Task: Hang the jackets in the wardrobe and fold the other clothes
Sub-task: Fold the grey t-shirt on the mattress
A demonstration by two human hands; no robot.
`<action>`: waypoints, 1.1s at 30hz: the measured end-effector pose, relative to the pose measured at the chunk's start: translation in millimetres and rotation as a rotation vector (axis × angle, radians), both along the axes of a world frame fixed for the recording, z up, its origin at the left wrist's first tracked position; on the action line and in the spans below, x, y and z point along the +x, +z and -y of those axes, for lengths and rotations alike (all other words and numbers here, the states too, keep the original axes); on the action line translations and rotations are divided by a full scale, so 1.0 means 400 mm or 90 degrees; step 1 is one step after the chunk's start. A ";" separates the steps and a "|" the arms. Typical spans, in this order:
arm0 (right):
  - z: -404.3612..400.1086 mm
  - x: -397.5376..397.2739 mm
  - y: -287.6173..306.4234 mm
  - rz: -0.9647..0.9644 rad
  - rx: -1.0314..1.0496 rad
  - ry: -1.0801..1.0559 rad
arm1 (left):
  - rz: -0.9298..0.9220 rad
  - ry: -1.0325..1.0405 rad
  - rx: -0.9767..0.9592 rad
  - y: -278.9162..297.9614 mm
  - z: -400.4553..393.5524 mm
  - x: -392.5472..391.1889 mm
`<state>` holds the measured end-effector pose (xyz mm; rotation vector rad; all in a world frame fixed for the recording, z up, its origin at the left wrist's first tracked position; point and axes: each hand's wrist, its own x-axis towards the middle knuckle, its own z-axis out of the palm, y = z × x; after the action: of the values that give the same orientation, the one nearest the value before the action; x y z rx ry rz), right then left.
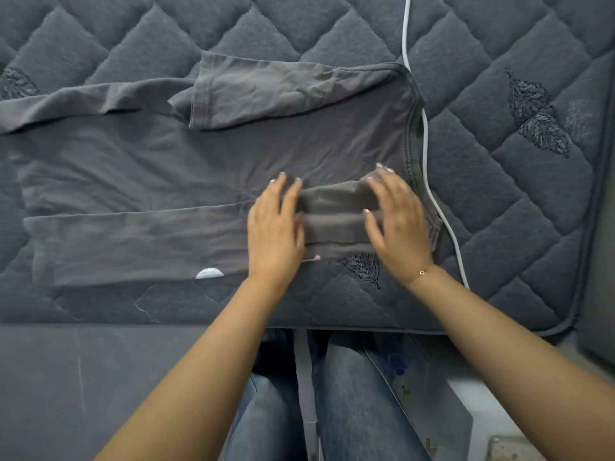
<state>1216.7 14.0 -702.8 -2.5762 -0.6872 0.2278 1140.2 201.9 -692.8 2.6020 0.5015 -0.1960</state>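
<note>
A dark grey T-shirt (149, 161) lies spread on the quilted mattress (499, 201), neck to the right and hem to the left. Its far sleeve (283, 91) is folded in over the body. The near side is folded over as a long strip (133, 244). The near sleeve (336, 221) lies bunched in pleats between my hands. My left hand (274, 227) rests flat on the strip at the sleeve's left end, fingers straight. Pressing on the sleeve's right end, near the collar, is my right hand (397, 221), its fingers straight and spread.
A white cable (432, 194) runs down the mattress just right of the shirt's collar. The mattress's front edge (199, 322) is close to my legs in blue jeans (349, 404). A small white patch (209, 273) shows at the shirt's near edge.
</note>
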 end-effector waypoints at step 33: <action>-0.741 0.420 -0.014 -0.184 -0.230 0.074 | -0.013 0.106 0.045 -0.063 -0.843 0.149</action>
<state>1384.7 310.3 -708.5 -2.7545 -0.7397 0.8120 1199.6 539.1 -718.1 2.6133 0.7409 -0.1521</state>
